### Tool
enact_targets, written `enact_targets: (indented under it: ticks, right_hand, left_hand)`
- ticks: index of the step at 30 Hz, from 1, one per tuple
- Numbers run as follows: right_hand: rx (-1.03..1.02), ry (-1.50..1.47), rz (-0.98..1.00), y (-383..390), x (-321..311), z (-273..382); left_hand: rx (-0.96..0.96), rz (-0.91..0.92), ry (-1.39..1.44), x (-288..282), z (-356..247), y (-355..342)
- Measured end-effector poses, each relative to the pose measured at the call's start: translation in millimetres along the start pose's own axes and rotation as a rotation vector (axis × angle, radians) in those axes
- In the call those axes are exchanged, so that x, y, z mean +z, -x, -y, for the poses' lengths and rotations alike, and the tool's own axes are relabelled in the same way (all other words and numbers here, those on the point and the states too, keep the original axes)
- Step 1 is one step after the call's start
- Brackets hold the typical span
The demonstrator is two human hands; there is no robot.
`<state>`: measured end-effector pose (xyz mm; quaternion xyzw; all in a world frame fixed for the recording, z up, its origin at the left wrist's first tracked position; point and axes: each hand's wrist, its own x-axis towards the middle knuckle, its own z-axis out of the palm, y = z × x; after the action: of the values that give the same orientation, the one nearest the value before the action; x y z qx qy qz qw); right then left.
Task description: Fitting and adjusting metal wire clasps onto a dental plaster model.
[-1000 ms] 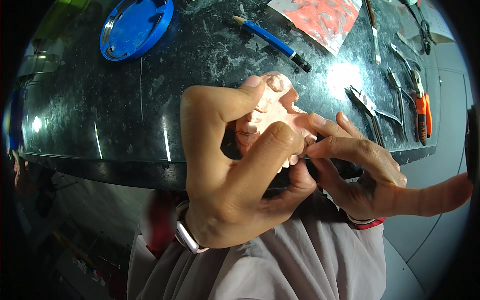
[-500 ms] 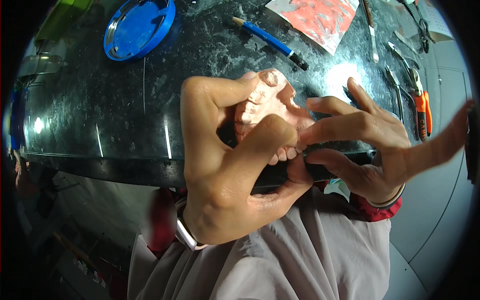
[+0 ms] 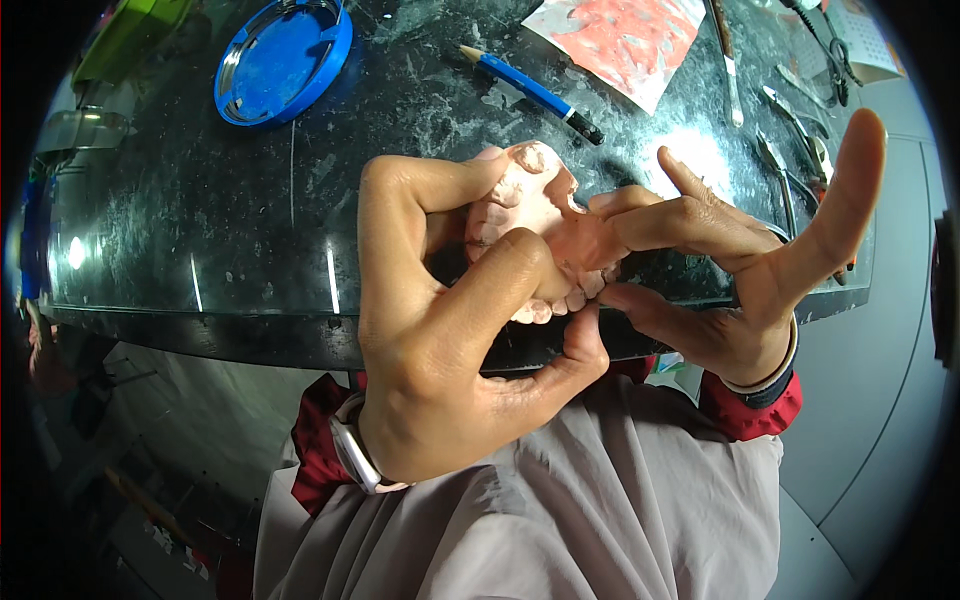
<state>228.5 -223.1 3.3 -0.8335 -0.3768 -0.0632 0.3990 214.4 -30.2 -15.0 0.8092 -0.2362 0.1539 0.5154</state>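
The left hand (image 3: 420,345) grips a dental cast (image 3: 535,195) (pink, with a row of teeth along its near edge) at the front edge of the dark worktop (image 3: 240,230), fingers bent around its left and near sides. The right hand (image 3: 745,270) positions its thumb and adjacent fingers at the cast's right side, one outer finger extended; whether these grip or merely touch cannot be told. Beyond the cast lie a blue pencil (image 3: 530,92) and a round blue lid (image 3: 283,65).
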Motion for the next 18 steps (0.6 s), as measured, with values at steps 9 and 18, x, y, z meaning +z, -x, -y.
enact_targets:
  ticks: [9, 18]
  right_hand:
    - [0.011, -0.229, -0.093, 5.6, 6.7, -5.8]
    - [0.017, -0.366, -0.162, 14.4, 6.4, -5.0]
  left_hand:
    - [-0.021, 0.016, -0.108, 0.8, -8.9, -2.7]
    - [0.036, 0.020, -0.183, 4.5, -13.8, -10.0]
